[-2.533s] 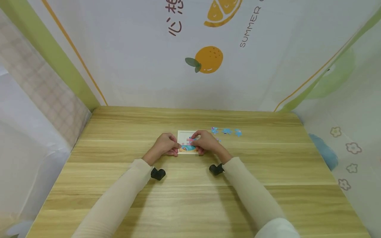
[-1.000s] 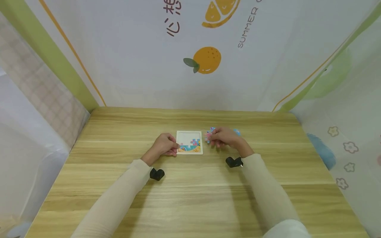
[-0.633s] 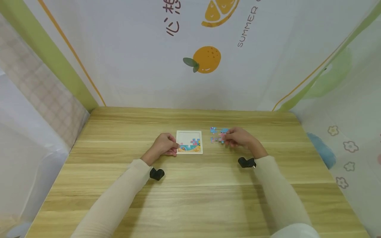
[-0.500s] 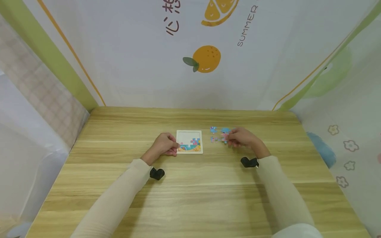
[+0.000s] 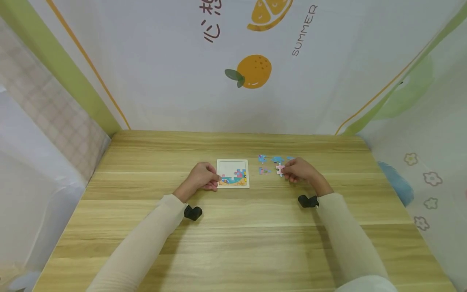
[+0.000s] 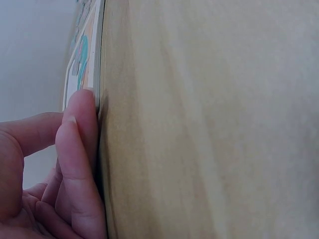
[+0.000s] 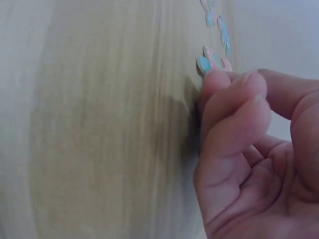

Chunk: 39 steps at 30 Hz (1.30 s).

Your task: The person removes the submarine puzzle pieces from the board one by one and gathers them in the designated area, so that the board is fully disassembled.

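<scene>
A square white jigsaw tray (image 5: pixel 227 167) lies flat on the wooden table, with fitted pieces showing a colourful picture along its bottom and lower right. My left hand (image 5: pixel 200 176) pinches the tray's lower left edge, thumb on top; the left wrist view has its fingertips (image 6: pixel 79 107) right at the tray's side. To the right of the tray, my right hand (image 5: pixel 300 169) pinches a pink jigsaw piece (image 5: pixel 279 169) between thumb and fingers, close over the table. In the right wrist view the piece (image 7: pixel 205 63) shows just past the fingertips, partly hidden by them.
Loose jigsaw pieces lie right of the tray: a pink and blue one (image 5: pixel 264 171), and behind it a row with a blue piece (image 5: pixel 262 158), another blue piece (image 5: pixel 277 159) and one (image 5: pixel 290 157) partly hidden by my right hand. A printed curtain (image 5: pixel 175 89) stands behind the table.
My right hand has left the tray and moved right, carrying the pink piece past the loose pieces. The tray's lower right pieces are now uncovered. My left hand has stayed at the tray's edge.
</scene>
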Each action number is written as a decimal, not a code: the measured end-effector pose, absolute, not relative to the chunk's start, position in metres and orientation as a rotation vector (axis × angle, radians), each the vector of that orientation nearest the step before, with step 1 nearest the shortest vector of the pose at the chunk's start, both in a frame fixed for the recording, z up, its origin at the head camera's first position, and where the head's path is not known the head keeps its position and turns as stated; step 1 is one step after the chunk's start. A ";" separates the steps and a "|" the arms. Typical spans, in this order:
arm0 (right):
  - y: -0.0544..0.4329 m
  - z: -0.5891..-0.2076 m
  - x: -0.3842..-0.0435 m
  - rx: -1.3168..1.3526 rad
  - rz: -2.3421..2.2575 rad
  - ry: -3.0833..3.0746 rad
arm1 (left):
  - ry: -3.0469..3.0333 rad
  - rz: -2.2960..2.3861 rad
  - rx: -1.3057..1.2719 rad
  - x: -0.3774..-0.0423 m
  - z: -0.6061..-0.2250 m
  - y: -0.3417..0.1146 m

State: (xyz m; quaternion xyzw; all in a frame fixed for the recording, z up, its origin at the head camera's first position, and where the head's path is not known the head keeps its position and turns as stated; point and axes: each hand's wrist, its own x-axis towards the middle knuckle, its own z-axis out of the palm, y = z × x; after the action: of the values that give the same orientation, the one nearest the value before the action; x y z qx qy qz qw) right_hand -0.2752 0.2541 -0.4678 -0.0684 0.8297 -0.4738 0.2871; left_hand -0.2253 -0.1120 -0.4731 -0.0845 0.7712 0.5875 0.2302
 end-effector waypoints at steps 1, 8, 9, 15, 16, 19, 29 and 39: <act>0.254 -0.468 -0.275 -0.185 -1.272 2.218 | 2.123 1.616 -0.231 -0.225 -0.473 -0.112; 0.253 -0.471 -0.273 -0.121 -1.300 2.256 | 2.117 1.619 -0.229 -0.226 -0.471 -0.113; 0.253 -0.470 -0.272 -0.126 -1.299 2.266 | 2.116 1.618 -0.227 -0.226 -0.470 -0.113; 0.249 -0.471 -0.267 -0.086 -1.321 2.302 | 2.122 1.612 -0.218 -0.225 -0.470 -0.114; 0.249 -0.471 -0.267 -0.072 -1.333 2.300 | 2.127 1.609 -0.218 -0.225 -0.470 -0.114; 0.248 -0.473 -0.266 -0.055 -1.357 2.287 | 2.138 1.600 -0.226 -0.225 -0.470 -0.114; 0.248 -0.472 -0.265 -0.065 -1.342 2.282 | 2.127 1.601 -0.264 -0.225 -0.470 -0.113; 0.227 -0.466 -0.265 -0.105 -1.411 2.231 | 2.091 1.612 -0.287 -0.226 -0.471 -0.111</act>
State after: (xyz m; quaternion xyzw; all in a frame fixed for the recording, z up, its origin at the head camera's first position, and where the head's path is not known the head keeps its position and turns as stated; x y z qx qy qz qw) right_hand -0.2650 0.2268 -0.4659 -0.0385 0.8183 -0.5175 0.2470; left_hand -0.2258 -0.1115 -0.4711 -0.1050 0.7642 0.5891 0.2405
